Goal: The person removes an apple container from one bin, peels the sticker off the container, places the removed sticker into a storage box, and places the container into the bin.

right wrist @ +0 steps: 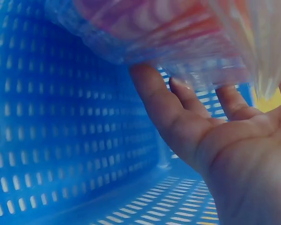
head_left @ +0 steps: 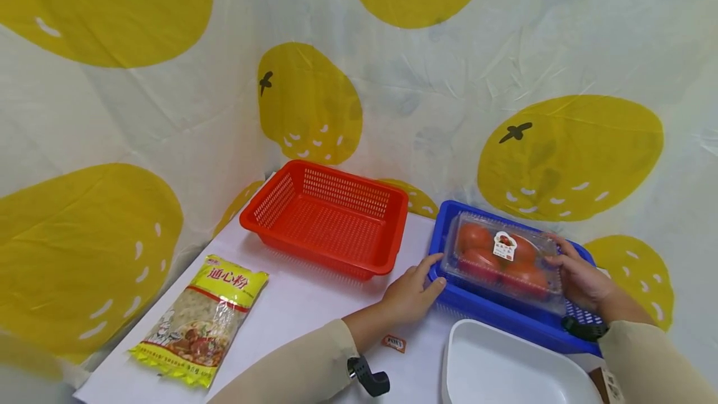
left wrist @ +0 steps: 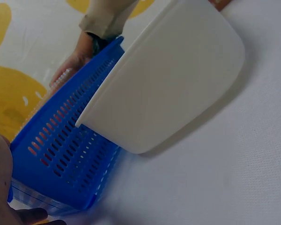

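Note:
A clear plastic box of tomatoes with a white label sits tilted over the blue basket. My right hand holds the box by its right end. In the right wrist view, the fingers reach under the box, inside the basket's slotted walls. My left hand grips the basket's left front corner, thumb over the rim and index fingertip close to the box's left end. Its other fingers are hidden in the head view. From the left wrist, dark fingertips show by the basket's lower corner.
A white tub stands in front of the blue basket, overlapping it in the left wrist view. A red basket sits at the back left. A bag of pasta lies at the left; a small orange packet lies near my left wrist.

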A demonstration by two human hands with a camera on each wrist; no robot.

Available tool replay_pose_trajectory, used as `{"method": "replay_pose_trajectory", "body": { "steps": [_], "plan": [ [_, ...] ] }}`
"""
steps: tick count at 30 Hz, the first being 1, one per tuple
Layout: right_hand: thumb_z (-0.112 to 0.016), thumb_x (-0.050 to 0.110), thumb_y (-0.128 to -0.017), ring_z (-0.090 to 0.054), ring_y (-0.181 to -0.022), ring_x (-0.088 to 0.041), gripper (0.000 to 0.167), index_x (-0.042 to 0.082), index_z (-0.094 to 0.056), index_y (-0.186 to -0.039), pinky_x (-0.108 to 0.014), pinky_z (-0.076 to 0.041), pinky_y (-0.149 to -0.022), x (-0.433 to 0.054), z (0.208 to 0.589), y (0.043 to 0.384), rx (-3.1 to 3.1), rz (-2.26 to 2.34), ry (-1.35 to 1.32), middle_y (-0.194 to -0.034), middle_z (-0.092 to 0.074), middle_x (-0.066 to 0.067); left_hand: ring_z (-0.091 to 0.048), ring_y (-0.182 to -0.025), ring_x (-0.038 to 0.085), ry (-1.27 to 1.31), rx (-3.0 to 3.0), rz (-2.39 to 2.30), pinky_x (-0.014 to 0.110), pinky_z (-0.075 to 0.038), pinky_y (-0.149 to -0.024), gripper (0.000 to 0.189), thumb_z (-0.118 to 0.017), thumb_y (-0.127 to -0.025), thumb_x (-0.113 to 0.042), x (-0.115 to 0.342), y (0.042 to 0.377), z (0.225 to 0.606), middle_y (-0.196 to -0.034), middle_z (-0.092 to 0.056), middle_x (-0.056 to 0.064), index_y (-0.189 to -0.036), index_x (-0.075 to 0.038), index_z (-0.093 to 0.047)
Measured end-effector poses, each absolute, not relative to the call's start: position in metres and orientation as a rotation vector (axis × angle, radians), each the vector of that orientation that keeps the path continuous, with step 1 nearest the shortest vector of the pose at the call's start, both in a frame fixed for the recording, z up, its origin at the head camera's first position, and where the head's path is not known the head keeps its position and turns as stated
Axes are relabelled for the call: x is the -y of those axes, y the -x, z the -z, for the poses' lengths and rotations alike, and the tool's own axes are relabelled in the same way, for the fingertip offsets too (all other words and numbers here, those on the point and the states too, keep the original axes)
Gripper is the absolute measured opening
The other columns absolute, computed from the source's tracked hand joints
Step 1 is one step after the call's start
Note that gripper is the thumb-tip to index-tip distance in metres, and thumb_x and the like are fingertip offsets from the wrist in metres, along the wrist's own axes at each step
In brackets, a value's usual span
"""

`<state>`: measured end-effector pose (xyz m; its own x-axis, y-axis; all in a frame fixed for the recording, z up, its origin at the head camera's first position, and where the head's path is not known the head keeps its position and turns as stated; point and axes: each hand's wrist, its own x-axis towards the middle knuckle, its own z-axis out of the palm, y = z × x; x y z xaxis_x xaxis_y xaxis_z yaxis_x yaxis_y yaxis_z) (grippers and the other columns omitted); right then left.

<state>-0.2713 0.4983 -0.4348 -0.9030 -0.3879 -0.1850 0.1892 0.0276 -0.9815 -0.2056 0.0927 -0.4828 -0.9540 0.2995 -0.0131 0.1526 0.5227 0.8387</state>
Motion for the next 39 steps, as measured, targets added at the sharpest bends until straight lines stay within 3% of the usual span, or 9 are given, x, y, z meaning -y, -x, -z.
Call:
{"method": "replay_pose_trajectory", "body": {
  "steps": [6, 10, 17, 23, 27, 35, 39],
  "plan": [
    [-0.029, 0.009, -0.116, -0.063, -0.113, -0.010, 0.060, 0.053, -0.024, -0.155, -0.036, -0.061, -0.093, -0.510, 0.401, 0.260, -1.910, 2.002, 0.290, -0.137, -0.044, 0.017, -0.062, -0.132, 0.022, -0.445, -2.750, -1.264, 0.052, -0.055, -0.105, 0.059, -0.052, -0.108, -0.058, -0.098, 0.208, 0.478, -0.151, -0.057, -0.001, -0.164, -0.051, -0.033],
    [-0.028, 0.008, -0.116, -0.066, -0.110, -0.012, 0.058, 0.050, -0.022, -0.155, -0.036, -0.062, -0.090, -0.511, 0.370, 0.246, -1.887, 2.040, 0.317, -0.135, -0.047, 0.015, -0.057, -0.141, 0.025, -0.507, -2.890, -1.150, 0.053, -0.053, -0.108, 0.061, -0.055, -0.108, -0.053, -0.098, 0.206, 0.466, -0.163, -0.046, 0.002, -0.165, -0.040, -0.039],
    [-0.019, 0.002, -0.115, -0.070, -0.115, -0.018, 0.061, 0.042, -0.011, -0.161, -0.040, -0.062, -0.091, -0.486, 0.343, 0.211, -1.776, 2.029, 0.489, -0.141, -0.052, 0.012, -0.044, -0.151, 0.021, -0.814, -2.773, -1.564, 0.053, -0.050, -0.112, 0.057, -0.059, -0.107, -0.046, -0.063, 0.193, 0.426, -0.167, -0.041, -0.001, -0.161, -0.030, -0.048],
    [-0.032, 0.010, -0.116, -0.070, -0.112, -0.018, 0.060, 0.050, -0.020, -0.159, -0.042, -0.063, -0.090, -0.428, 0.352, 0.165, -1.865, 2.041, 0.203, -0.136, -0.053, 0.016, -0.042, -0.151, 0.018, -0.964, -2.535, -1.784, 0.060, -0.044, -0.116, 0.060, -0.068, -0.101, -0.042, -0.018, 0.192, 0.395, -0.162, -0.046, -0.004, -0.157, -0.026, -0.052],
    [-0.039, 0.012, -0.114, -0.066, -0.113, -0.016, 0.061, 0.055, -0.024, -0.155, -0.041, -0.062, -0.091, -0.375, 0.369, 0.134, -1.932, 2.044, -0.020, -0.140, -0.043, 0.013, -0.042, -0.150, 0.018, -0.887, -2.470, -1.778, 0.059, -0.043, -0.116, 0.060, -0.073, -0.098, -0.040, 0.013, 0.192, 0.392, -0.160, -0.047, -0.008, -0.155, -0.031, -0.054],
    [-0.045, 0.005, -0.107, -0.062, -0.121, -0.024, 0.066, 0.042, -0.025, -0.158, -0.042, -0.060, -0.095, -0.273, 0.388, 0.101, -1.912, 2.127, -0.082, -0.153, -0.031, -0.010, -0.044, -0.148, 0.043, -0.719, -2.273, -1.893, 0.056, -0.054, -0.105, 0.061, -0.077, -0.099, -0.028, 0.077, 0.173, 0.409, -0.161, -0.047, -0.001, -0.154, -0.030, -0.053],
    [-0.048, 0.001, -0.103, -0.060, -0.125, -0.026, 0.070, 0.034, -0.026, -0.161, -0.042, -0.060, -0.095, -0.240, 0.389, 0.093, -1.872, 2.193, -0.039, -0.157, -0.030, -0.012, -0.044, -0.148, 0.043, -0.710, -2.230, -1.975, 0.048, -0.055, -0.106, 0.064, -0.077, -0.098, -0.018, 0.100, 0.160, 0.414, -0.162, -0.046, 0.005, -0.156, -0.023, -0.050]
  ]
}}
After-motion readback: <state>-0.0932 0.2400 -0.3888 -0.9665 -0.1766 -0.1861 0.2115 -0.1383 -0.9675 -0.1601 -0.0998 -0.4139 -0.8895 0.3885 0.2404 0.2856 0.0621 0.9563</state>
